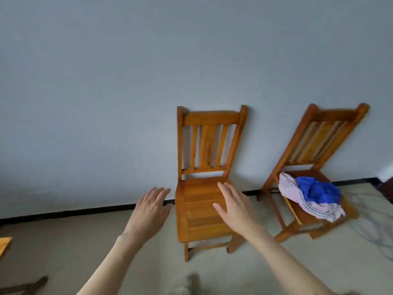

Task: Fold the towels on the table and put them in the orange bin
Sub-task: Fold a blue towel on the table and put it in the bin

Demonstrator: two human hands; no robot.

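Near chair [202, 209] seat bare; towels [314, 196] crowd far chair [314, 145].

Before you, a plain pale wall [106, 81], black skirting [85, 210], grey floor [63, 241], two wooden chairs [204, 209] against the wall.

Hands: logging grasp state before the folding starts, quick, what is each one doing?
Left hand: open, fingers straight, holding nothing.
Right hand: open, fingers spread, holding nothing.

Two wooden chairs, one nearer the middle [204, 201] and one to the right [319, 150], two crumpled towels on the right one, a blue towel [319, 189] and a pale pink towel [297, 198], and two bare hands, left hand [151, 209] and right hand [236, 206]
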